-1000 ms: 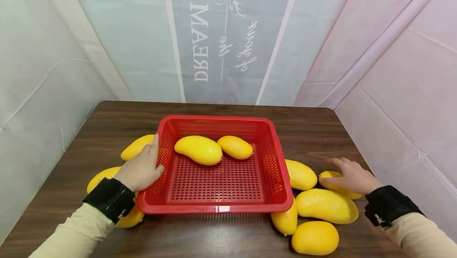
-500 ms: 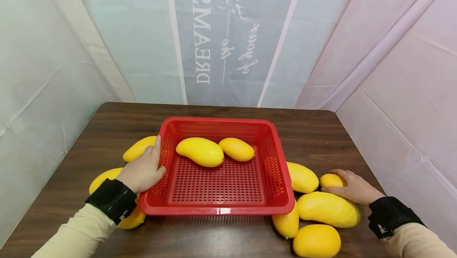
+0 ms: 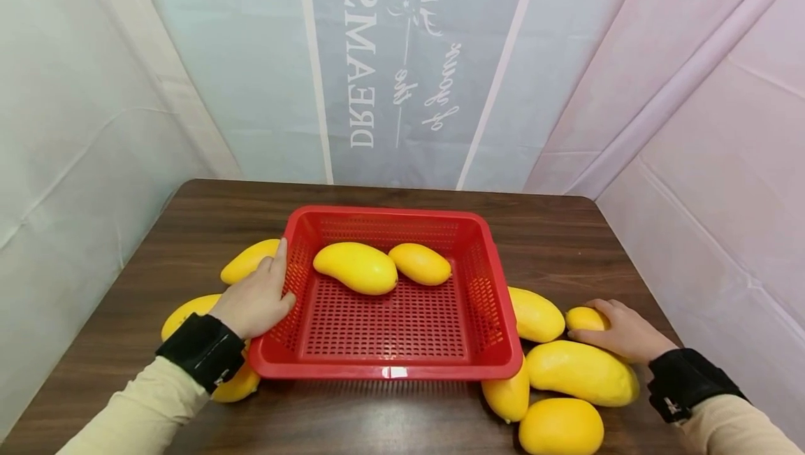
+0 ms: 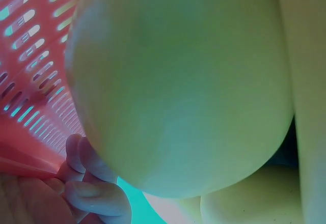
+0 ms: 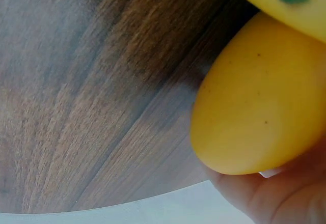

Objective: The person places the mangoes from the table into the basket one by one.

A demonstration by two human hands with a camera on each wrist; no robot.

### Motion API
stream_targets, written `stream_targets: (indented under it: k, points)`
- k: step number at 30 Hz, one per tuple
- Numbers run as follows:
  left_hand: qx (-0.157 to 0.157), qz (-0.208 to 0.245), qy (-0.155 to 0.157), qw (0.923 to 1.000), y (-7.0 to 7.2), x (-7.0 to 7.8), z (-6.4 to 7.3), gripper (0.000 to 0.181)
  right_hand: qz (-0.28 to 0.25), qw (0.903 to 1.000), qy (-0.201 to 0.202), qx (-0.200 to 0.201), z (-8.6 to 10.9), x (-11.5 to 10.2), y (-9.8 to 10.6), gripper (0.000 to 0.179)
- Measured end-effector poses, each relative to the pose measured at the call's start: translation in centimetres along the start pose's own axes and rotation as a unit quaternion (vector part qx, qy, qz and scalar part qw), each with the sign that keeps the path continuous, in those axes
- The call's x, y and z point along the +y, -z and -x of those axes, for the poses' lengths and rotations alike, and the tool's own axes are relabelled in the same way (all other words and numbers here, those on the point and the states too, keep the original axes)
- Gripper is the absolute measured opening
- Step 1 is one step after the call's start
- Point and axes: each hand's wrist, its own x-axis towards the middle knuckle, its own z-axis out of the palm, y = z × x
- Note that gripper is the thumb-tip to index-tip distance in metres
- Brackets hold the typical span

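Hands are well apart: left hand (image 3: 254,300) grips the basket (image 3: 327,371) just to its right, right hand (image 3: 625,333) has got hold of a mango (image 3: 585,318), and another mango (image 3: 580,373) sits right by it.

Head view bright; glare on basket (image 3: 395,372); wrist views soft.

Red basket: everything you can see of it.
The red basket is rectangular, open-topped and looks plastic, with slotted walls, a perforated floor and a solid rim; a pale patch, label or glare, marks the near rim. It sits upright on the dark table. Two yellow mangoes lie inside, toward the far side. The left hand holds its left rim. Whether the mangoes outside touch it is unclear.
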Motion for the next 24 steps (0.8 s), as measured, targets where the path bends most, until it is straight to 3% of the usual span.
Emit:
stream_targets:
  k: [12, 24]
  points:
    - [-0.004, 0.007, 0.001, 1.0000, -0.1, 0.1, 0.1, 0.098, -0.002, 0.9999, -0.005, 0.011, -0.2, 0.0, 0.2, 0.084]
    - [0.003, 0.000, 0.000, 1.0000, -0.2, -0.1, 0.0, 0.097, -0.022, 0.9982, -0.019, 0.053, -0.5, -0.7, 1.3, 0.088]
